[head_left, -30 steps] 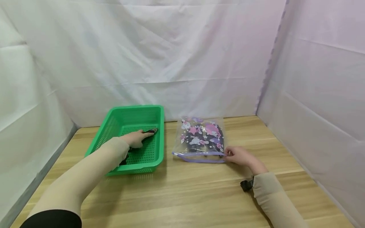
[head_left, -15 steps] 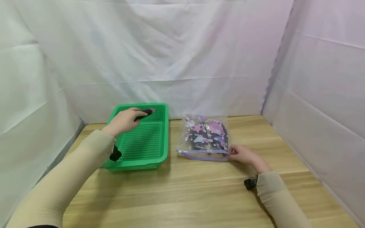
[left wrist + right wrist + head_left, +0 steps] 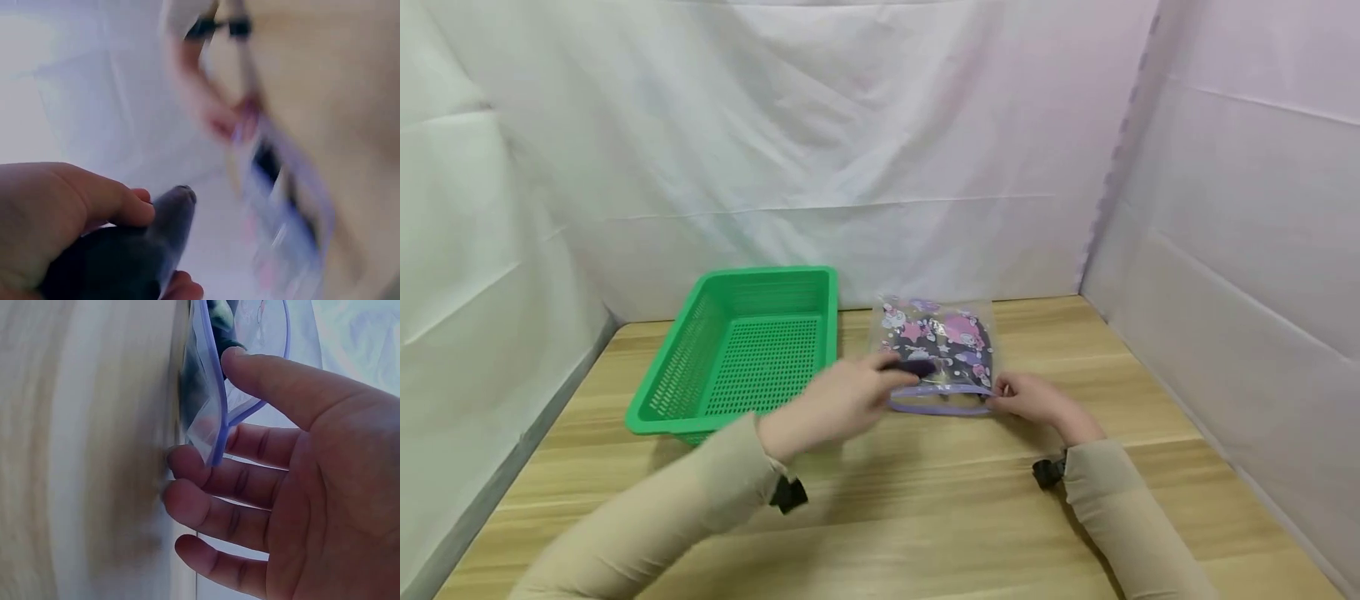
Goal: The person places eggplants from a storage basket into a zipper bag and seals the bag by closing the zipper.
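In the head view, my left hand holds a dark, smooth, tapered object over the front of a clear zip bag. Thumb and fingers wrap the object in the left wrist view, its blunt tip sticking out; its kind cannot be told. The bag lies flat, printed with pink, purple and white cartoon figures, and dark contents show through. My right hand pinches the right corner of its purple zip edge. From the right wrist view, the two zip strips stand apart at the mouth.
A green perforated basket stands left of the bag, its mesh floor showing. Both rest on a wood-grain table. White cloth hangs behind and along the sides.
My left hand has lifted the dark object out of the green basket and carried it right, over to the bag's mouth. The right hand has kept its pinch on the bag's corner.
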{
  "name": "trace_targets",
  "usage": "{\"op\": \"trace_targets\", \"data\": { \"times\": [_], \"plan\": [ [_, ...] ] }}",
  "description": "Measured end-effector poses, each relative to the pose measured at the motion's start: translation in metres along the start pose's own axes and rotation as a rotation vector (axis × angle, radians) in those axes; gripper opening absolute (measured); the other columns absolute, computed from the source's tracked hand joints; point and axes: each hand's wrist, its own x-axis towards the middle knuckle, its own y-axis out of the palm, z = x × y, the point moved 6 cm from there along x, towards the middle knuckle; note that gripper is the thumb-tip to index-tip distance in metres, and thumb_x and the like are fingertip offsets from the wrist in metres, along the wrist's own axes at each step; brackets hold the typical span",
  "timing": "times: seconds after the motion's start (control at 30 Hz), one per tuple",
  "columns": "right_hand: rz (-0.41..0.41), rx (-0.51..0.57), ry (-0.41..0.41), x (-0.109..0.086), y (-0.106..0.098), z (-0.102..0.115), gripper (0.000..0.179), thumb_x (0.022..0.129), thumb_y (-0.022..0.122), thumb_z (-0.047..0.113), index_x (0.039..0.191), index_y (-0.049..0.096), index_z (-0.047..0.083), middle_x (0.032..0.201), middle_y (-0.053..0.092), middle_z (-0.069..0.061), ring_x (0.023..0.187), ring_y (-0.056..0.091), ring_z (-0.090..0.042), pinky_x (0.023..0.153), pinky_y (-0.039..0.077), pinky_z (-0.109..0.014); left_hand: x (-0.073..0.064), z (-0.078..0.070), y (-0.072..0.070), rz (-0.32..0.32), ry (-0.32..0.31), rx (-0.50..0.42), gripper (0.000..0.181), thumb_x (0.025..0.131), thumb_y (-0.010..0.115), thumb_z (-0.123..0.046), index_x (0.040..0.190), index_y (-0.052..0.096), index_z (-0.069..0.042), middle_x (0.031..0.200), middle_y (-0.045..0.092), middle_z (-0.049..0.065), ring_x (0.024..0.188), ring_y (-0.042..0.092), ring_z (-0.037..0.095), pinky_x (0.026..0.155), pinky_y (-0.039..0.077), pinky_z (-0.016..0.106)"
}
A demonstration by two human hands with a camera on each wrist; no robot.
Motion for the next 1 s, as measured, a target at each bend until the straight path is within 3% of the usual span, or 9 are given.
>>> {"op": "trace_targets", "data": {
  "times": [0.17,0.27,0.33,0.43,0.67,0.87,1.0],
  "plan": [
    [-0.002,-0.001,-0.024,0.007,0.004,0.011,0.017,0.089,0.067,0.026,0.083,0.060,0.012,0.071,0.054,0.001,0.064,0.048,-0.015,0.057,0.041,-0.031,-0.004,-0.017,0.060,0.133,-0.097,0.039,0.041,0.088,0.061,-0.009,0.126,0.067,-0.023,0.123,0.061,0.010,0.095,0.064,0.026,0.069,0.056,0.036],
    [-0.025,-0.006,-0.031,0.009,0.005,0.016,0.015,0.090,0.065,0.024,0.082,0.061,0.012,0.071,0.056,0.002,0.064,0.050,-0.014,0.058,0.044,-0.031,-0.004,-0.019,0.082,0.139,-0.148,0.097,0.036,0.091,0.059,-0.013,0.126,0.066,-0.020,0.118,0.062,0.011,0.088,0.065,0.030,0.063,0.056,0.038],
    [-0.045,-0.012,-0.031,0.010,0.004,0.018,0.015,0.091,0.065,0.023,0.081,0.061,0.012,0.071,0.057,0.002,0.063,0.051,-0.014,0.058,0.045,-0.031,-0.001,-0.020,0.089,0.116,-0.170,0.139,0.031,0.092,0.058,-0.013,0.121,0.066,-0.016,0.111,0.062,0.013,0.080,0.063,0.030,0.057,0.055,0.039],
    [-0.064,-0.013,-0.036,0.013,0.004,0.022,0.015,0.091,0.065,0.023,0.080,0.062,0.012,0.070,0.058,0.002,0.062,0.052,-0.015,0.057,0.046,-0.031,-0.001,-0.018,0.092,0.100,-0.216,0.208,0.026,0.089,0.060,-0.012,0.114,0.066,-0.011,0.103,0.060,0.014,0.072,0.060,0.029,0.048,0.052,0.037],
    [-0.055,-0.026,-0.071,0.016,0.003,0.028,0.016,0.089,0.066,0.023,0.079,0.061,0.012,0.069,0.057,0.002,0.062,0.050,-0.014,0.056,0.044,-0.031,-0.013,-0.011,0.086,0.189,-0.337,0.333,0.032,0.086,0.066,-0.016,0.117,0.068,-0.009,0.101,0.059,0.015,0.074,0.058,0.030,0.042,0.048,0.034],
    [-0.045,-0.023,-0.071,0.015,0.003,0.027,0.016,0.089,0.066,0.020,0.078,0.060,0.011,0.069,0.057,0.002,0.062,0.050,-0.014,0.057,0.044,-0.031,-0.023,-0.005,0.074,0.103,-0.343,0.414,0.025,0.083,0.068,-0.012,0.107,0.071,-0.006,0.095,0.059,0.015,0.069,0.058,0.028,0.038,0.046,0.033],
    [-0.018,-0.008,-0.075,0.015,0.008,0.026,0.014,0.089,0.066,0.022,0.081,0.061,0.012,0.071,0.058,0.002,0.064,0.051,-0.015,0.060,0.046,-0.032,-0.029,0.002,0.074,0.074,-0.376,0.497,0.026,0.084,0.070,-0.014,0.108,0.072,-0.007,0.093,0.057,0.016,0.070,0.059,0.029,0.036,0.044,0.031]
  ]
}}
